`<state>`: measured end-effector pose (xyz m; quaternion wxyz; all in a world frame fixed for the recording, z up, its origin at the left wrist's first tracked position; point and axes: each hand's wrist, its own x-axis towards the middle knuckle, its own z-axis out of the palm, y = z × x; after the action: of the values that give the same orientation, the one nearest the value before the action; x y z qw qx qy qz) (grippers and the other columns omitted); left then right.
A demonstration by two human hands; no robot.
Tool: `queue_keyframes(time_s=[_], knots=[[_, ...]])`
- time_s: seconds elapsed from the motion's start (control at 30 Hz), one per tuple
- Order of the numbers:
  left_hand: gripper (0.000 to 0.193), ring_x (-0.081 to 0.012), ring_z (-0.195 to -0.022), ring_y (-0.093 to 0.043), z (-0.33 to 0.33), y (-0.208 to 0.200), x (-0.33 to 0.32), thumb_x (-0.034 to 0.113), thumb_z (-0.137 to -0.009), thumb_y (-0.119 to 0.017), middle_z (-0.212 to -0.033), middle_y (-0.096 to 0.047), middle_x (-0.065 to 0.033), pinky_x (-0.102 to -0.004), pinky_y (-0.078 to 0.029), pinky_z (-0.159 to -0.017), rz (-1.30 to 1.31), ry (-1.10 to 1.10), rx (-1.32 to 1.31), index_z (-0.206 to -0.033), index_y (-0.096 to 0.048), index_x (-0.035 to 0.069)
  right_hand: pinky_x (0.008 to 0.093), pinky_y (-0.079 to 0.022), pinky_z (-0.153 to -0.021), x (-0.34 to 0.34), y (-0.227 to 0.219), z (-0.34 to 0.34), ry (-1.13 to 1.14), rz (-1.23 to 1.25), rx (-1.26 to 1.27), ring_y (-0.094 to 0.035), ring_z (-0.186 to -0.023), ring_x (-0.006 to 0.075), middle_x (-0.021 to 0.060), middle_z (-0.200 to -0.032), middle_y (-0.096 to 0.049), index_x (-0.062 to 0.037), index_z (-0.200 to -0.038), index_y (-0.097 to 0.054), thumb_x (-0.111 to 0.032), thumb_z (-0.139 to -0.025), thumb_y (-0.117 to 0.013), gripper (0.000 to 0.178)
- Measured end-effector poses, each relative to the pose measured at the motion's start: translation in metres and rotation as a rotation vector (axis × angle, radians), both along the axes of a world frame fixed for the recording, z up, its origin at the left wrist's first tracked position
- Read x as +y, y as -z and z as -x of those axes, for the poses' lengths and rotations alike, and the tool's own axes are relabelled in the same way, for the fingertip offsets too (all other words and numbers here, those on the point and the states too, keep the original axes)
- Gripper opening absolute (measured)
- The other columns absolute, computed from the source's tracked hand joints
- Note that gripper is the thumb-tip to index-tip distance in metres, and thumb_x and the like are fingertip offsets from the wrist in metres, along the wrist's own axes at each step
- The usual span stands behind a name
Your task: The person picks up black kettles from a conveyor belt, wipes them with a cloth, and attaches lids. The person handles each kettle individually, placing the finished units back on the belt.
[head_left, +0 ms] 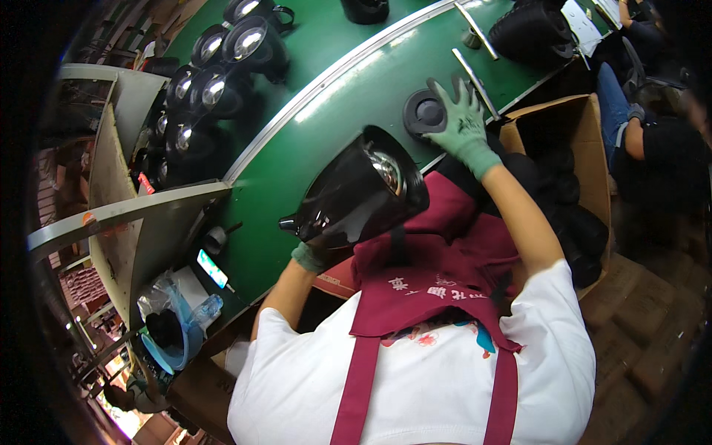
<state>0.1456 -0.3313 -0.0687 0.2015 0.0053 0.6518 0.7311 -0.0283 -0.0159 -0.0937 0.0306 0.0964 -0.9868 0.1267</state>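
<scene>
My left hand (310,256), in a green glove, holds a glossy black jug (341,196) that lies tilted, its open mouth with a shiny inner wall turned to the right. The fingers are mostly hidden behind the jug. On the green work surface, a round black disc-shaped part (428,111) with a raised centre lies flat. My right hand (461,122), in a grey-green glove, is at the disc's right edge with its fingers spread, and overlaps that edge.
Several black jugs with shiny insides (245,41) stand at the far left, beyond a metal rail (326,78). A cardboard box (597,141) of dark parts stands at right. Stacked black parts (530,33) sit at far right. A lit phone (212,268) and a blue basin (178,356) are at left.
</scene>
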Motion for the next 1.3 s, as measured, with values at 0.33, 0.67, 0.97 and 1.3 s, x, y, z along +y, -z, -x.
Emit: queue_keyframes(time_s=[0.33,0.67,0.97,1.3], knots=[[0.043,-0.0201,-0.112,-0.065,-0.024,0.011,-0.003,0.018,-0.090,-0.070,-0.124,-0.068,-0.0112,-0.0372,-0.052,-0.102,-0.081,-0.049,-0.065,-0.128,-0.062,0.000,0.0429,-0.028,-0.121,0.019,-0.022,-0.026,-0.220,1.281,-0.304,-0.032,-0.149,0.0315,0.0140,-0.161,-0.031,-0.0152,-0.158,-0.034,-0.040,-0.077,-0.084,0.099],[0.038,-0.0205,-0.110,-0.065,0.023,-0.008,0.042,0.020,-0.092,-0.069,-0.123,-0.067,-0.0112,-0.0382,-0.053,-0.101,-0.141,0.183,-0.024,-0.124,-0.062,0.002,0.0387,-0.026,-0.121,0.026,-0.096,-0.151,-0.170,1.559,-0.341,-0.030,-0.148,0.0239,0.0091,-0.159,-0.029,-0.0077,-0.160,-0.028,-0.036,-0.086,-0.079,0.094],[0.033,-0.0208,-0.109,-0.066,0.026,0.002,0.021,0.021,-0.094,-0.069,-0.122,-0.067,-0.0111,-0.0390,-0.053,-0.099,-0.222,0.085,0.028,-0.121,-0.063,0.003,0.0385,-0.023,-0.121,0.041,-0.124,-0.169,-0.048,1.540,-0.505,-0.029,-0.148,0.0241,0.0122,-0.160,-0.029,-0.0108,-0.163,-0.018,-0.045,-0.095,-0.066,0.089],[0.044,-0.0187,-0.111,-0.067,0.059,-0.074,0.066,0.009,-0.089,-0.066,-0.125,-0.070,-0.0135,-0.0335,-0.052,-0.101,0.117,0.155,0.170,-0.131,-0.063,-0.005,0.0340,-0.034,-0.117,0.104,-0.102,-0.173,0.021,1.184,-0.788,-0.041,-0.141,0.0185,0.0100,-0.152,-0.045,-0.0032,-0.158,-0.030,-0.039,-0.107,-0.050,0.065]])
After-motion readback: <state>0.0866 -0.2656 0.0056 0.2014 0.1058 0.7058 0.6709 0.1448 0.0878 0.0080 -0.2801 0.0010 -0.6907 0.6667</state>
